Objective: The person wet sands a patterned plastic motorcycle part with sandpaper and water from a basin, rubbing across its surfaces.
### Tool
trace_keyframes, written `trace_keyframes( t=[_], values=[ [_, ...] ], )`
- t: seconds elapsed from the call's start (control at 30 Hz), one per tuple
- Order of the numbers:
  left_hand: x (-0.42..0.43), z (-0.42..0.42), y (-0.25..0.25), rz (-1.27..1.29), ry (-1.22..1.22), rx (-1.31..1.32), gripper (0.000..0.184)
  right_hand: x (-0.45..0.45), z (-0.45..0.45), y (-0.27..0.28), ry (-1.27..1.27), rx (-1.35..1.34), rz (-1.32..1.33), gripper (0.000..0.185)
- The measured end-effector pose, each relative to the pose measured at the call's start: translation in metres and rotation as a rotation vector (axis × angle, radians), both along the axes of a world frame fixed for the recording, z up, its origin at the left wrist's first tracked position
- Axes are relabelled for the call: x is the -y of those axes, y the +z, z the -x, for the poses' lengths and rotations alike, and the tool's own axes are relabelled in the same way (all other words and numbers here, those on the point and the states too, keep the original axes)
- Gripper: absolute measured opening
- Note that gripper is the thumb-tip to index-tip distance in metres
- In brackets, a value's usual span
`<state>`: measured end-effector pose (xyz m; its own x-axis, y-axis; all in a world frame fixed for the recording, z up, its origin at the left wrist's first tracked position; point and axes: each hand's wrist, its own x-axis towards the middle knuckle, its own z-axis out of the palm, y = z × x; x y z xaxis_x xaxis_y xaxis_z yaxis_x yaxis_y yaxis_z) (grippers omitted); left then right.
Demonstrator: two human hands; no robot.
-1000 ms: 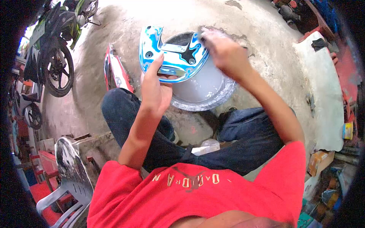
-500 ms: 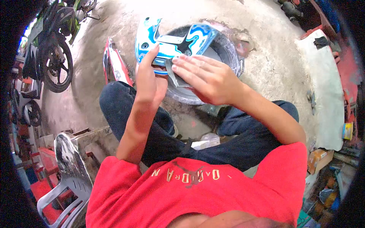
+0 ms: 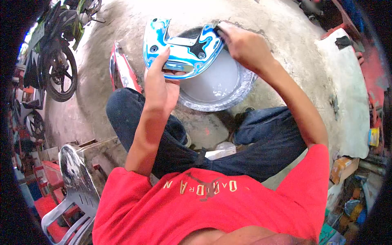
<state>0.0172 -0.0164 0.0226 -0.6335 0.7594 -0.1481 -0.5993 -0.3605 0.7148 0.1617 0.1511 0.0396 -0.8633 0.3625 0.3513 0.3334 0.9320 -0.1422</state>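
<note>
A U-shaped motorcycle panel (image 3: 179,53), its surface patterned in blue, white and silver, is held over a round basin (image 3: 245,83) of cloudy water. My left hand (image 3: 161,83) is closed on its near left edge, thumb on top and fingers beneath. At the panel's far right tip is my right hand (image 3: 245,45), its fingers bent and pressed together around a dark piece of sandpaper (image 3: 216,27). Most of the sandpaper is hidden by the fingers.
A red and white panel (image 3: 125,69) lies on the concrete floor left of the basin. A motorcycle wheel (image 3: 62,73) stands farther left. The white plastic chair (image 3: 77,179) is at lower left, and a long whitish panel (image 3: 347,98) lies at right.
My right hand has moved with the sandpaper from the panel's near edge up and right to its far right tip. The left hand still grips the panel, which has shifted slightly.
</note>
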Motion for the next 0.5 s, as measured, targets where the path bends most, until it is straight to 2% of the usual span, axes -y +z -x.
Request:
trace_keyframes(
  t=[0.07, 0.13, 0.2, 0.23, 0.27, 0.33, 0.4, 0.43, 0.47, 0.5],
  values=[
    [-0.002, 0.003, -0.003, 0.016, 0.008, -0.011, 0.026, 0.016, -0.002, -0.02, 0.227, -0.184, -0.104, 0.037],
    [-0.008, 0.005, -0.011, -0.028, 0.011, -0.008, 0.025, 0.06, -0.006, -0.016, 0.449, -0.271, -0.206, 0.043],
    [-0.009, 0.008, -0.014, -0.058, -0.055, 0.014, 0.025, 0.041, -0.007, -0.019, 0.423, -0.244, -0.203, 0.042],
    [-0.005, 0.004, -0.006, -0.01, -0.006, -0.019, 0.025, 0.019, -0.003, -0.016, 0.37, -0.286, -0.106, 0.04],
    [-0.005, 0.005, -0.006, -0.013, 0.002, -0.019, 0.025, 0.001, -0.004, -0.012, 0.174, -0.124, 0.01, 0.039],
    [-0.006, 0.007, -0.007, -0.013, 0.015, -0.015, 0.025, 0.0, -0.004, 0.008, -0.043, 0.126, 0.104, 0.039],
    [-0.007, 0.011, -0.01, -0.035, -0.029, 0.04, 0.026, 0.028, -0.005, -0.023, 0.298, -0.261, -0.109, 0.038],
    [-0.006, 0.013, -0.014, -0.034, -0.054, 0.065, 0.026, 0.052, -0.007, -0.017, 0.412, -0.282, -0.207, 0.038],
    [-0.005, 0.016, -0.016, -0.024, -0.084, 0.081, 0.026, 0.05, -0.007, -0.014, 0.561, -0.356, -0.164, 0.036],
    [-0.006, 0.011, -0.013, -0.023, -0.029, 0.028, 0.026, 0.035, -0.007, -0.013, 0.443, -0.296, -0.125, 0.034]
  ],
)
